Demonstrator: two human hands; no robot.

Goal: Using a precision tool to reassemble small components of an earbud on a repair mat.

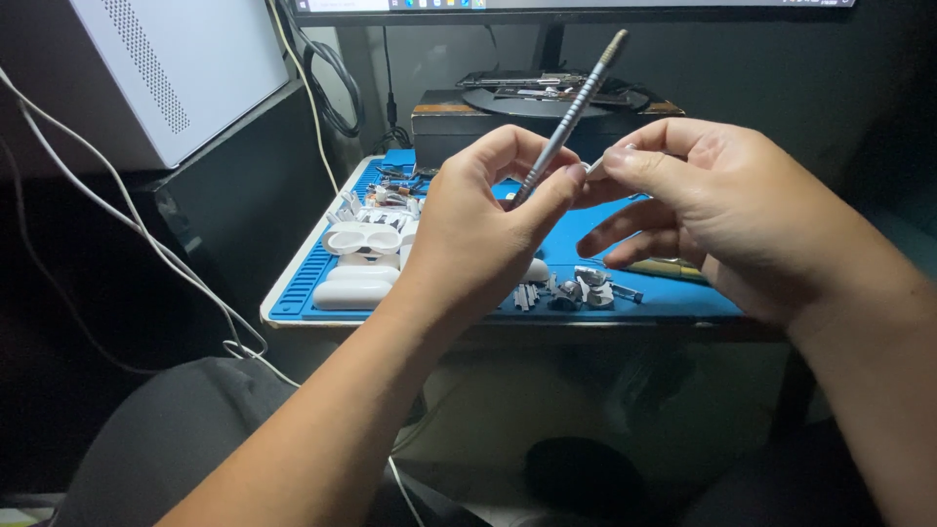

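Left grip (488,220) pinches metal tool (571,112) upright; right grip (722,210) pinches its lower tip, above blue mat (625,229).

hands: left (478,229) grips ridged metal tool (574,109) | right (722,210) pinches its tip | over blue mat (644,283)

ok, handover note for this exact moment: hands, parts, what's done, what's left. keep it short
Left hand: raised above the mat, fingers closed on the slim grey metal tool, which tilts up to the right.
Right hand: thumb and forefinger pinch a tiny pale part at the tool's lower end; too small to identify.
Parts: white case shells lie stacked at the left of the blue work mat; small grey metal pieces lie near its front edge.
Done: the case lies in separate pieces.
Left: the loose pieces on the mat are not yet joined.
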